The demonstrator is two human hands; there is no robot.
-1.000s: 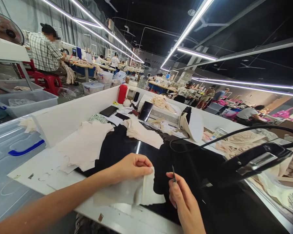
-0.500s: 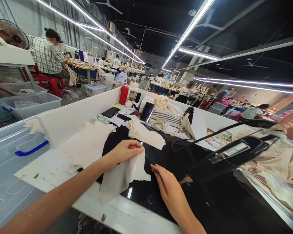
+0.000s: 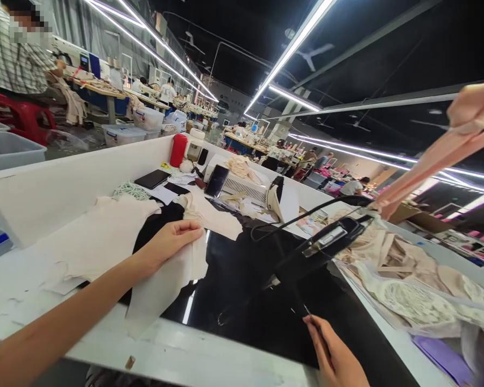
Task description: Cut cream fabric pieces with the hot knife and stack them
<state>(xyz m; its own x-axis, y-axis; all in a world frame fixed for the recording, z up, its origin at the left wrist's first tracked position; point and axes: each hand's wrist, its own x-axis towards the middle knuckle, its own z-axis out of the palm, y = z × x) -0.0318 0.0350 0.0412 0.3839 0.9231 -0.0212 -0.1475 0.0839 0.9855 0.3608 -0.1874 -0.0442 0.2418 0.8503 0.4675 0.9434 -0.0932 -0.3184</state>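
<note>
My left hand [image 3: 173,242] pinches the upper edge of a cream fabric piece [image 3: 161,290], which drapes over the front of the black table surface [image 3: 242,306]. Low on the right, my right hand [image 3: 334,349] is closed around thin dark tweezers [image 3: 312,317], their two fine tips apart and pointing up over the black surface. Above them hangs a black hand tool [image 3: 322,244] with a metal nozzle, tied to a stretched pink cloth strip [image 3: 431,156]. Beyond my left hand lies a stack of cream fabric pieces [image 3: 210,215]; a larger cream pile [image 3: 100,231] is to the left.
A white raised board [image 3: 64,183] edges the table. Phones [image 3: 216,181], a red bottle [image 3: 178,150] and a white vented box [image 3: 246,188] stand at the back. Lace garments [image 3: 411,290] lie at right. A co-worker in a checked shirt [image 3: 8,59] sits far left.
My right hand has moved right and down with the tweezers, away from the fabric. My left hand keeps its pinch. The view has turned right, showing more of the lace garments and pink strip.
</note>
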